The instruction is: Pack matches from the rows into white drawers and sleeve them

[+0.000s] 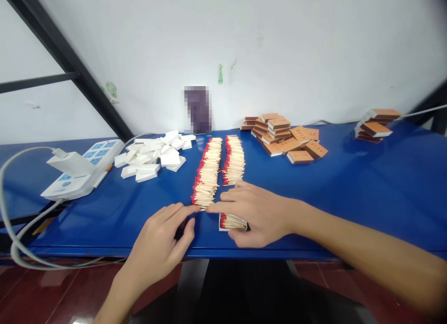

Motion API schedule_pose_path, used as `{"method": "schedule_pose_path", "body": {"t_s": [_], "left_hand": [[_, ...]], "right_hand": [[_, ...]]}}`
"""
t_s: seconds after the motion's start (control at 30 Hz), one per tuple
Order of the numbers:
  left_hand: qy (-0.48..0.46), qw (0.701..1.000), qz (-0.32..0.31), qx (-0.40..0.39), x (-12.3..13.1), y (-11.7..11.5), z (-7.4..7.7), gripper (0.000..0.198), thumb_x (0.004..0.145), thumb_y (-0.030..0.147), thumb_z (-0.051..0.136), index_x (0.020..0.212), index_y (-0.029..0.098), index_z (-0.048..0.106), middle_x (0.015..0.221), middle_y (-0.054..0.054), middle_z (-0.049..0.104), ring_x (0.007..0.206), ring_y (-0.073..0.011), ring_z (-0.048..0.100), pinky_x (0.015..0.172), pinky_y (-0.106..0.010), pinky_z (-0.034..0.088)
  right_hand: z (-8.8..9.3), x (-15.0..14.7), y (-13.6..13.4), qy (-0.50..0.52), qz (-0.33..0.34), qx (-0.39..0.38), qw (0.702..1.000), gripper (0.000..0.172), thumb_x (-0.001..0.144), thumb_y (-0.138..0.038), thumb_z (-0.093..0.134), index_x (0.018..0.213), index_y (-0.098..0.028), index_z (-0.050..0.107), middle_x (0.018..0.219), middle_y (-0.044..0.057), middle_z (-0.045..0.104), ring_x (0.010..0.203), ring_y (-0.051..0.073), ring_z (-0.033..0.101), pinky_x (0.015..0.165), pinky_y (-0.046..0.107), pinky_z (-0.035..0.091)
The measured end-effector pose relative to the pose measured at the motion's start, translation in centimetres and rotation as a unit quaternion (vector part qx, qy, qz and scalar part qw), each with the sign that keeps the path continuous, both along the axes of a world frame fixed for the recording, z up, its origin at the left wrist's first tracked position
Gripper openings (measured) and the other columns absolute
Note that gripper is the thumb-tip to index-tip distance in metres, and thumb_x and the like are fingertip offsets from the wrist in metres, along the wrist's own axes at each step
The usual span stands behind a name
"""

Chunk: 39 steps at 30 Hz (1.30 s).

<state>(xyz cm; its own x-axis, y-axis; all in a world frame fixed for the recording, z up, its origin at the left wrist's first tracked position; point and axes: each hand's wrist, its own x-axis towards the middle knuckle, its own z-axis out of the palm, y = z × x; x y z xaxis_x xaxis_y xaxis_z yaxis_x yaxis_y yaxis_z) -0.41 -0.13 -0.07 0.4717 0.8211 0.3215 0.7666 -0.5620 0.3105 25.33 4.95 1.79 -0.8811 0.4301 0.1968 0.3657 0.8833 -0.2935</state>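
The left match row [208, 172] is touched by the left hand [158, 238], grip parted, empty. Beside that row, a filled tray [225, 230] is spanned by the right hand [258, 215], hold unclear; uneven pressure could scatter the row.

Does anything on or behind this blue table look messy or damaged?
The white boxes lie in a jumbled heap, unlike the two rows of matches. The wall also bears green marks, odd against its pale surface.

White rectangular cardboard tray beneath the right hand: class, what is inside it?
Pale, red-headed wooden matches lie inside the tray; the right hand covers part of it, hiding whatever lies there.
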Motion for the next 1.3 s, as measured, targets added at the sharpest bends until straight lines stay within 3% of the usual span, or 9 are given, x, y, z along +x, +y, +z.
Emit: {"method": "schedule_pose_path", "body": {"t_s": [0.37, 0.47, 0.63, 0.73, 1.0, 1.17, 1.3], "left_hand": [[0.000, 1.000, -0.012, 0.003, 0.08, 0.01, 0.17, 0.029, 0.102, 0.025, 0.044, 0.115, 0.021, 0.069, 0.089, -0.004, 0.071, 0.082, -0.0210, 0.065, 0.076, -0.033, 0.049], [0.009, 1.000, -0.013, -0.004, 0.03, 0.07, 0.10, 0.031, 0.102, 0.026, 0.043, 0.120, 0.022, 0.068, 0.085, -0.004, 0.070, 0.080, -0.0212, 0.065, 0.074, -0.033, 0.049], [0.004, 1.000, 0.001, -0.005, -0.11, 0.00, -0.11, 0.031, 0.102, 0.029, 0.045, 0.125, 0.022, 0.064, 0.098, -0.005, 0.072, 0.090, -0.0218, 0.067, 0.083, -0.034, 0.051], [0.005, 1.000, 0.017, -0.008, -0.06, -0.05, -0.10, 0.033, 0.102, 0.032, 0.045, 0.129, 0.021, 0.060, 0.093, -0.004, 0.072, 0.084, -0.0208, 0.067, 0.080, -0.033, 0.052], [-0.001, 1.000, 0.010, -0.018, -0.11, 0.10, -0.13, 0.030, 0.103, 0.032, 0.044, 0.122, 0.022, 0.065, 0.109, -0.006, 0.073, 0.098, -0.0234, 0.068, 0.088, -0.035, 0.051], [-0.002, 1.000, 0.007, -0.017, -0.15, 0.12, -0.13, 0.031, 0.103, 0.030, 0.044, 0.120, 0.021, 0.067, 0.100, -0.007, 0.073, 0.091, -0.0236, 0.068, 0.084, -0.036, 0.052], [-0.010, 1.000, 0.002, 0.003, -0.03, 0.06, 0.03, 0.030, 0.102, 0.029, 0.045, 0.117, 0.021, 0.070, 0.094, -0.006, 0.073, 0.087, -0.0222, 0.068, 0.079, -0.033, 0.053]], "right_hand": [[0.07, -0.31, -0.29, -0.005, -0.039, -0.018, 0.999, 0.034, 0.082, -0.030, 0.059, 0.112, -0.017, 0.067, 0.089, 0.006, 0.066, 0.074, 0.021, 0.059, 0.071, 0.033, 0.043], [0.18, -0.29, -0.28, -0.006, -0.033, -0.017, 0.999, 0.037, 0.082, -0.030, 0.059, 0.116, -0.017, 0.067, 0.088, 0.006, 0.065, 0.073, 0.020, 0.058, 0.069, 0.032, 0.043], [0.19, -0.26, -0.27, 0.002, -0.028, -0.007, 1.000, 0.040, 0.081, -0.029, 0.059, 0.118, -0.016, 0.066, 0.087, 0.005, 0.064, 0.073, 0.020, 0.058, 0.067, 0.031, 0.043], [0.13, -0.26, -0.24, 0.004, -0.024, -0.004, 1.000, 0.039, 0.082, -0.029, 0.059, 0.117, -0.015, 0.067, 0.086, 0.006, 0.064, 0.074, 0.021, 0.058, 0.067, 0.031, 0.044], [-0.06, -0.19, -0.19, 0.018, -0.025, -0.013, 0.999, 0.030, 0.083, -0.029, 0.061, 0.109, -0.016, 0.068, 0.087, 0.006, 0.065, 0.077, 0.021, 0.060, 0.072, 0.032, 0.046], [0.18, -0.20, -0.07, 0.025, -0.025, -0.029, 0.999, 0.039, 0.084, -0.029, 0.061, 0.121, -0.017, 0.065, 0.089, 0.006, 0.065, 0.077, 0.020, 0.059, 0.071, 0.031, 0.046], [0.48, -0.26, -0.08, 0.012, -0.028, -0.033, 0.999, 0.036, 0.086, -0.029, 0.060, 0.118, -0.015, 0.066, 0.091, 0.007, 0.066, 0.078, 0.020, 0.060, 0.072, 0.031, 0.045]]}}
